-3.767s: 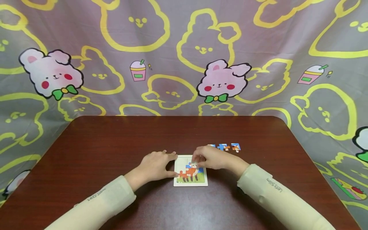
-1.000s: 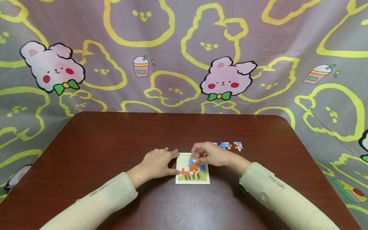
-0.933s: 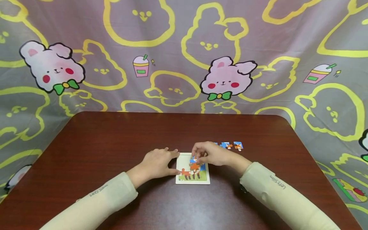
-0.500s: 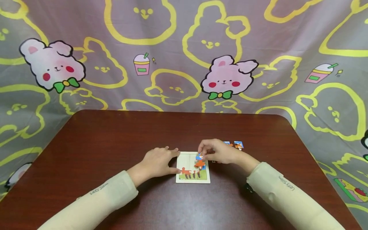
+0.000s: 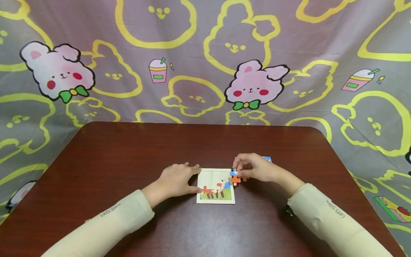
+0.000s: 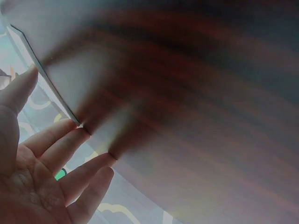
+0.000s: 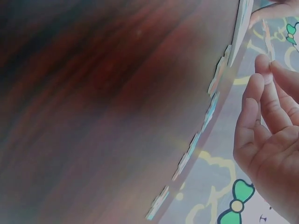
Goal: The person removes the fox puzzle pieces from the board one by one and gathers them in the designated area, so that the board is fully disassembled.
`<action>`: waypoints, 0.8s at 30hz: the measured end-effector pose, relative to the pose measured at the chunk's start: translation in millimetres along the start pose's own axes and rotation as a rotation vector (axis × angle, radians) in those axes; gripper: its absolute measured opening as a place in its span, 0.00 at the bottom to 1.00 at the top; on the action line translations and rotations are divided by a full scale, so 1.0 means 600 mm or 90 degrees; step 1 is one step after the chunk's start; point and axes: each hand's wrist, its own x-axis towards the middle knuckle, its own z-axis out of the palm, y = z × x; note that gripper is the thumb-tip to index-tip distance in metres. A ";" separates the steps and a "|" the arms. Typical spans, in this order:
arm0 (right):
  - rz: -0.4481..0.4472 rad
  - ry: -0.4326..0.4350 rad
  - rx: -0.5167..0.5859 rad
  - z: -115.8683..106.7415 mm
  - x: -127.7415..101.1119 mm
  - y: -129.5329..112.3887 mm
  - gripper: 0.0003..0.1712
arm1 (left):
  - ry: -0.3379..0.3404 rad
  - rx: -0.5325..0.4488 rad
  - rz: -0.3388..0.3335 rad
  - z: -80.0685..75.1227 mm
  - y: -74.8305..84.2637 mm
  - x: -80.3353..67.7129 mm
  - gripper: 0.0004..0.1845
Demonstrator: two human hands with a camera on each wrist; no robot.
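A pale puzzle tray (image 5: 208,174) lies on the table, its lower part filled with joined jigsaw pieces (image 5: 214,193) showing an orange animal on green. The upper left of the tray is bare. My left hand (image 5: 176,180) rests at the tray's left side, fingers spread, thumb and fingertips touching its edge (image 6: 46,79). Just past the right rim, my right hand (image 5: 258,167) pinches an orange and blue jigsaw piece (image 5: 235,179) between thumb and fingertips. The right wrist view shows that piece (image 7: 267,39) edge-on, raised off the table.
More loose jigsaw pieces lie right of the tray: an orange one (image 5: 245,179) and a blue one (image 5: 267,159), partly hidden by my right hand. Several pieces (image 7: 189,156) line up in the right wrist view. A patterned curtain (image 5: 192,64) hangs behind the dark table (image 5: 144,142).
My right hand has lifted the orange and blue jigsaw piece off the tray and carried it right, past the rim. My left hand has stayed at the tray's left edge.
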 end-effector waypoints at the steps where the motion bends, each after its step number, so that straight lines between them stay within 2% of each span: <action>1: 0.003 0.000 0.001 -0.001 -0.002 0.001 0.11 | 0.000 0.000 -0.001 -0.001 0.000 0.000 0.36; 5: 0.013 -0.001 -0.007 -0.007 -0.011 0.006 0.10 | -0.002 0.000 -0.003 -0.002 0.001 -0.001 0.36; 11: 0.030 0.025 -0.055 -0.023 -0.025 0.011 0.10 | -0.001 0.001 -0.003 -0.001 0.001 0.001 0.36; 17: 0.043 0.035 -0.031 -0.037 -0.042 0.027 0.09 | -0.001 0.008 -0.004 -0.003 0.001 0.000 0.36; 24: 0.044 0.051 -0.042 -0.052 -0.062 0.039 0.09 | -0.003 0.005 -0.005 -0.003 0.001 -0.001 0.36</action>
